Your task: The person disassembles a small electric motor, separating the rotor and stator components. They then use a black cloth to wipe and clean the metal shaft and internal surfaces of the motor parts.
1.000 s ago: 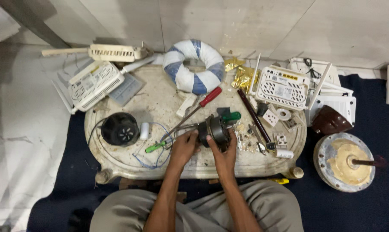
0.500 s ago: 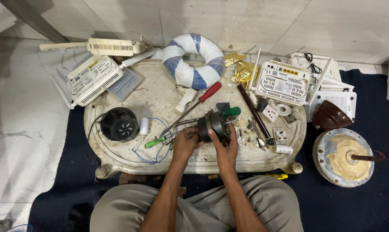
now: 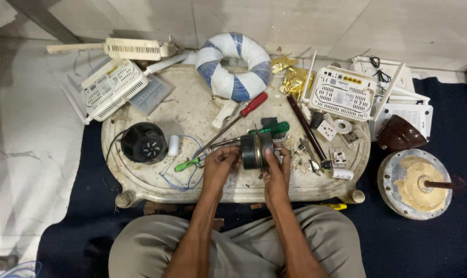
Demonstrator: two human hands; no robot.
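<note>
My left hand (image 3: 219, 167) and my right hand (image 3: 277, 171) both grip a small dark round motor (image 3: 255, 150) with a metal shaft sticking out to the left. I hold it just above a worn oval white tray-table (image 3: 140, 188). Behind the motor lie a red-handled screwdriver (image 3: 243, 114) and a green-handled screwdriver (image 3: 269, 128). A small green tool (image 3: 186, 164) and thin blue wires (image 3: 184, 177) lie left of my left hand.
A black round fan housing (image 3: 143, 142) sits at the table's left. A blue-and-white wound ring (image 3: 236, 64), white routers (image 3: 112, 85) (image 3: 344, 92), sockets and small parts crowd the back and right. A round metal pan with a stick (image 3: 416, 183) stands on the dark mat at right.
The view has shifted slightly. Both hands stay on the motor, turning it a little between them.
</note>
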